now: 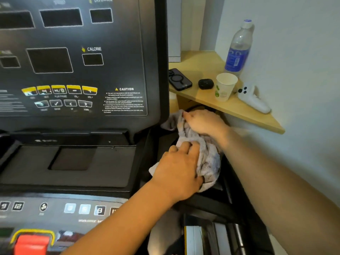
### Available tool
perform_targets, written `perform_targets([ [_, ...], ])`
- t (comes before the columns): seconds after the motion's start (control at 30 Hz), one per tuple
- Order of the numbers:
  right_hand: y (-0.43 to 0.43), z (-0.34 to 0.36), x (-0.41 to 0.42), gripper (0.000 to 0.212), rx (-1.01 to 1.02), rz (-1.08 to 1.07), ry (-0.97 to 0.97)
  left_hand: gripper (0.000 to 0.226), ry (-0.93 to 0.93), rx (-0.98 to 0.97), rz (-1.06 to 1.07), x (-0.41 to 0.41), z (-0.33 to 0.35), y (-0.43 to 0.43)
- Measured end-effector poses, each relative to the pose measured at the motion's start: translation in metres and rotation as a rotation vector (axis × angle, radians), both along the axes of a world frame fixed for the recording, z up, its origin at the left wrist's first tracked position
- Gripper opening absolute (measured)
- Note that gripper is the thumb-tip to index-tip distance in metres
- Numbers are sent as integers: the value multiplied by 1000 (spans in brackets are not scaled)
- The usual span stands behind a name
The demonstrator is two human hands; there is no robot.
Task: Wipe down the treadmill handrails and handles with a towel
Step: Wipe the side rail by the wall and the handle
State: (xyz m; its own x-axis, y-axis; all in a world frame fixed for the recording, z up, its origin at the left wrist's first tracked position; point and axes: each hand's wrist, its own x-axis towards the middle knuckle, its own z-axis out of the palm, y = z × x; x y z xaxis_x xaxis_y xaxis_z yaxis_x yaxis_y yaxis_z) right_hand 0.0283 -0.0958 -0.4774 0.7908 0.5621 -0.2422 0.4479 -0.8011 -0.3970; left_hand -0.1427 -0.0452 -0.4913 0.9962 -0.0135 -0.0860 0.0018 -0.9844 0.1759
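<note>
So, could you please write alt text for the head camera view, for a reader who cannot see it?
Both hands, left hand and right hand, press a grey towel against the dark right side of a treadmill console. A wooden shelf holds a phone, paper cup and water bottle.

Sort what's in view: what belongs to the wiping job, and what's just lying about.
Job: towel, left hand, right hand, both gripping it against the treadmill.
Lying about on the shelf: phone, earbud case, paper cup, water bottle, white controller.
</note>
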Motion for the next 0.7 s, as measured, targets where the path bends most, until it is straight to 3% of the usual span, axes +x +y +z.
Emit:
perform_targets([
  [0.1,47,13,-14,46,-142,170,-15,81,-20,0,66,-4,1,11],
  [0.23,58,15,-20,30,-118,271,-55,80,-36,-70,94,-3,3,27],
  [0.4,-3,-1,12,58,-92,69,1,70,14,-48,83,18,0,22],
  [0.5,-54,-10,15,76,-131,-122,95,58,83,-327,190,29,1,22],
  [0.6,-61,-3,10,75,-196,-180,143,54,115,-441,186,38,2,28],
  [0.7,-23,-2,10,67,-138,-206,221,63,150,-484,179,41,3,32],
])
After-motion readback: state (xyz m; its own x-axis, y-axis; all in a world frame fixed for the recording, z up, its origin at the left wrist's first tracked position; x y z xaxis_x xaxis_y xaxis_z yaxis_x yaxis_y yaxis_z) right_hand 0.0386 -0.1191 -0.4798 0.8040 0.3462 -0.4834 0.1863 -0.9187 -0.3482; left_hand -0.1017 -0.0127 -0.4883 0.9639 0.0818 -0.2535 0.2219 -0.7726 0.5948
